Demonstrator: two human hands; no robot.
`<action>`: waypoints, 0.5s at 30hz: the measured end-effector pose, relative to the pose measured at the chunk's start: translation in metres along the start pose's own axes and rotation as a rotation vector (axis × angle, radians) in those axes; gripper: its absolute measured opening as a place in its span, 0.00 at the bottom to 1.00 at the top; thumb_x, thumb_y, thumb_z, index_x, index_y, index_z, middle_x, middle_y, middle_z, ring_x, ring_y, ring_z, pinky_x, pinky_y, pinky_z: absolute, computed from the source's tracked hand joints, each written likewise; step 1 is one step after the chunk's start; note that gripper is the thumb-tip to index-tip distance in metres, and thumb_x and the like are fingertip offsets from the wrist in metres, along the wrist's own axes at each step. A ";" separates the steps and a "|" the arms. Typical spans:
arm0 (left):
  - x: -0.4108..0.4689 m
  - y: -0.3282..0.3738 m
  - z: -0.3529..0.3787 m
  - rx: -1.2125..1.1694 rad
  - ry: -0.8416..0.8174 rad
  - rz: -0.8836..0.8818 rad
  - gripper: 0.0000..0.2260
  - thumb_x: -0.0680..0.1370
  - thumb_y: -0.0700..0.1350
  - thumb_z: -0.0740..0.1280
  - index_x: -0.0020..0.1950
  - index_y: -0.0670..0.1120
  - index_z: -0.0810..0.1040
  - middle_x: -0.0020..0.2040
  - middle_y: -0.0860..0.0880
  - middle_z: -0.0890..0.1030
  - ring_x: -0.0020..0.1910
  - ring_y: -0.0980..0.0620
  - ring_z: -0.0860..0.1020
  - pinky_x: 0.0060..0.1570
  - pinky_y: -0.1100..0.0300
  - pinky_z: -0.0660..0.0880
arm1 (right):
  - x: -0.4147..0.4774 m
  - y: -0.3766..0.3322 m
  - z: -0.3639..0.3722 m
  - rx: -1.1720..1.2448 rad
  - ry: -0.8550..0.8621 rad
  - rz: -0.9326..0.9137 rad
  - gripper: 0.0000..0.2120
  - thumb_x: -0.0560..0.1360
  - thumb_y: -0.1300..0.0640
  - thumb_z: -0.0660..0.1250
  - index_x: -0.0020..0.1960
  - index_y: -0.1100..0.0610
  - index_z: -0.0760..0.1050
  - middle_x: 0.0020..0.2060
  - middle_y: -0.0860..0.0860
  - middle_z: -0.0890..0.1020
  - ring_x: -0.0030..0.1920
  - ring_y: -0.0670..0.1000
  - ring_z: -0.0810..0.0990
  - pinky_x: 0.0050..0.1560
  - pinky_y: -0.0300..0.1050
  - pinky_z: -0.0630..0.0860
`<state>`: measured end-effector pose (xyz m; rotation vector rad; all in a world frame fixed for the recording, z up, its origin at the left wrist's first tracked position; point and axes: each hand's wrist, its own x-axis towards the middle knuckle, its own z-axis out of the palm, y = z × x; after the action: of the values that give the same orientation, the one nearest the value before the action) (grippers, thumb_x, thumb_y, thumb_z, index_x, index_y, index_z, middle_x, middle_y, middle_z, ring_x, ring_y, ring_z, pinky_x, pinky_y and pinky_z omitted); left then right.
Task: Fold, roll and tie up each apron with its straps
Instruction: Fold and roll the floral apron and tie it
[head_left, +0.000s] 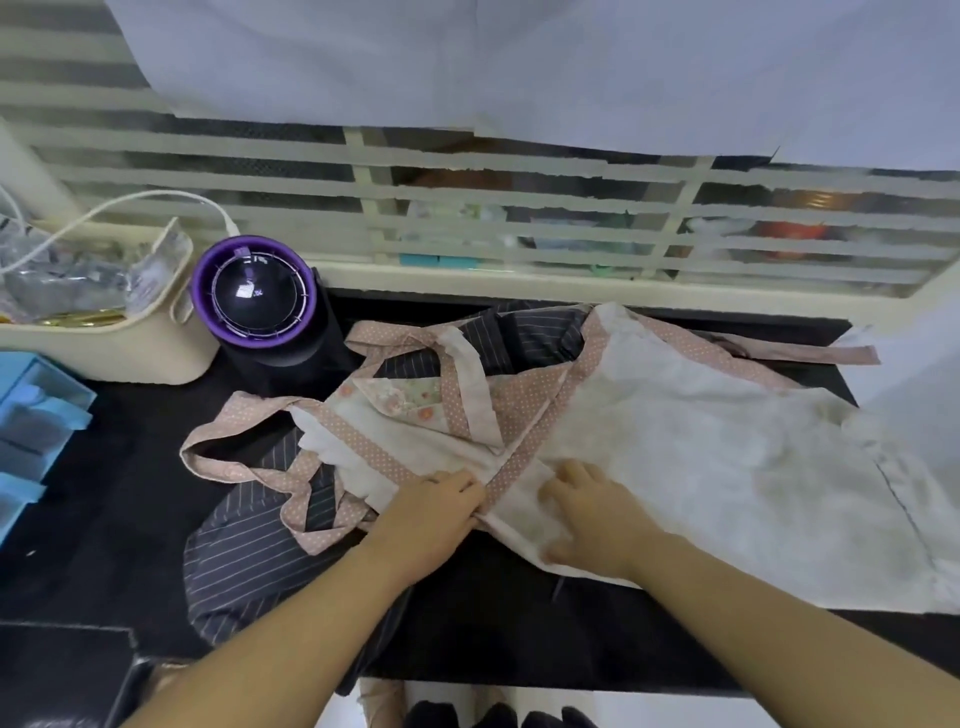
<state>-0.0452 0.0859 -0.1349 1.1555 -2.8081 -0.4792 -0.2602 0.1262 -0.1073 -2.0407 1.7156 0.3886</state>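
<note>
- Nearest to me: both hands meet at the near edge of the cream apron (701, 457), just beside each other and not touching.
- Left hand (431, 512): fingers curled down and together, pinching the cloth where the pink dotted trim band (530, 441) reaches the near edge.
- Right hand (592, 514): fingers apart and flat, pressing the cream cloth down. It holds nothing.
- Key relation: the trim band runs diagonally away and to the right from the gap between my hands, so the fold line starts at the left fingers.
- Location of the apron: spread on the black table (130, 467), long axis left to right. The bib and neck loop lie left of the left hand; the wide skirt lies right of the right hand and runs toward the table's right end.
- Judgement: the right hand is nearer the bulk of the cloth, so it suits the next fold; the left serves as anchor.
- Underneath: a dark striped apron (249, 551), showing on the near left and again beyond the bib.
- Straps: one loop (228, 415) lies slack to the left; one waist strap (810, 353) trails far right. Both are untied.
- Farther back: a purple-rimmed appliance (254, 291), then a window grille (467, 182).
</note>
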 end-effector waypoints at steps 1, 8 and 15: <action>-0.001 0.001 -0.001 0.007 0.069 0.031 0.02 0.74 0.46 0.66 0.43 0.49 0.76 0.41 0.54 0.78 0.37 0.52 0.79 0.40 0.65 0.65 | 0.000 0.000 0.000 -0.018 -0.025 0.001 0.21 0.74 0.45 0.66 0.62 0.53 0.70 0.62 0.52 0.69 0.66 0.56 0.68 0.62 0.49 0.67; -0.005 0.013 -0.064 0.070 0.589 0.267 0.02 0.77 0.44 0.64 0.45 0.49 0.74 0.41 0.53 0.80 0.40 0.52 0.76 0.50 0.58 0.71 | -0.019 -0.003 -0.078 0.303 -0.274 -0.127 0.12 0.77 0.50 0.66 0.47 0.60 0.77 0.43 0.51 0.81 0.42 0.47 0.77 0.45 0.39 0.72; -0.042 -0.017 -0.085 0.158 0.564 0.077 0.06 0.75 0.49 0.64 0.44 0.49 0.79 0.44 0.51 0.77 0.39 0.52 0.73 0.40 0.58 0.72 | -0.005 -0.007 -0.111 0.483 -0.324 -0.171 0.06 0.78 0.53 0.64 0.51 0.51 0.79 0.46 0.45 0.83 0.49 0.46 0.82 0.58 0.43 0.75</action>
<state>0.0114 0.0815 -0.0569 1.0025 -2.4088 0.0745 -0.2621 0.0757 -0.0083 -1.6511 1.2787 0.2074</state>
